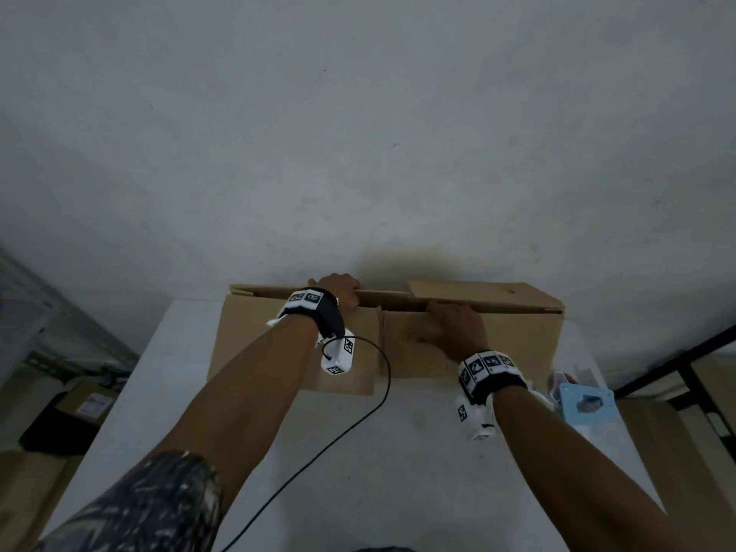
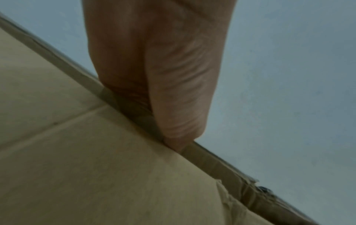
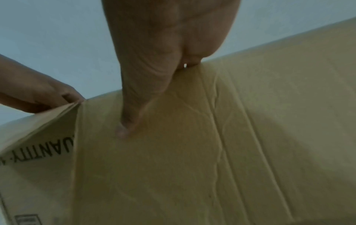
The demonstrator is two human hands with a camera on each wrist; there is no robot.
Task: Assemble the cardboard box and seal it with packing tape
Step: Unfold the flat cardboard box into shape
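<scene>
A brown cardboard box [image 1: 243, 332] stands part-opened at the far end of the white table [image 1: 418, 452], against the wall. My left hand [image 1: 336, 290] grips the box's upper edge left of centre, fingers hooked over it; in the left wrist view the left hand [image 2: 154, 68] meets the edge of the cardboard [image 2: 96, 167]. My right hand [image 1: 454, 328] grips the near panel's top edge, thumb pressed flat on the front face. The right wrist view shows the right hand [image 3: 134, 91] on the creased cardboard [image 3: 192, 152], with the left hand [image 3: 38, 94] at a flap corner.
A light-blue plastic tool [image 1: 585, 404] lies at the table's right edge beside my right wrist. A black cable [image 1: 382, 392] trails from the left wrist across the table. Cartons and a dark bag [image 1: 59, 428] sit on the floor at left; a dark frame [image 1: 677, 364] stands at right.
</scene>
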